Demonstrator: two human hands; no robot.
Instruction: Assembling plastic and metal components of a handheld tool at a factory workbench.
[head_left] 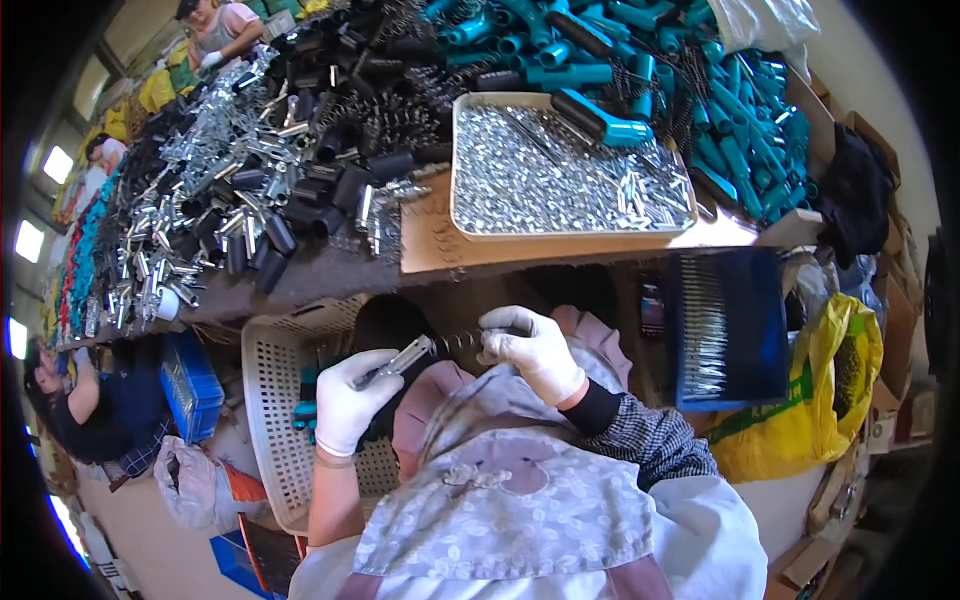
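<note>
Over my lap, my left hand [352, 398], in a white glove, is closed round a silver metal tube [410, 353] that points up and to the right. A thin coil spring [458, 341] stretches from the tube's end across to my right hand [535, 352]. That hand, also gloved in white, pinches the spring's other end between thumb and fingers. Whether the spring sits inside the tube or only touches its mouth I cannot tell. Beyond my hands, a white tray [575, 236] of small silver metal pieces stands on the table, with a teal-and-black handle [600, 120] lying across its far edge.
Black grips, springs and silver parts [240, 180] heap the table's left; teal handles [740, 150] pile up at right. Below the table edge, a white basket [262, 400] stands left. A blue bin [740, 330] of metal rods and a yellow bag [800, 410] stand right. Other people work at left.
</note>
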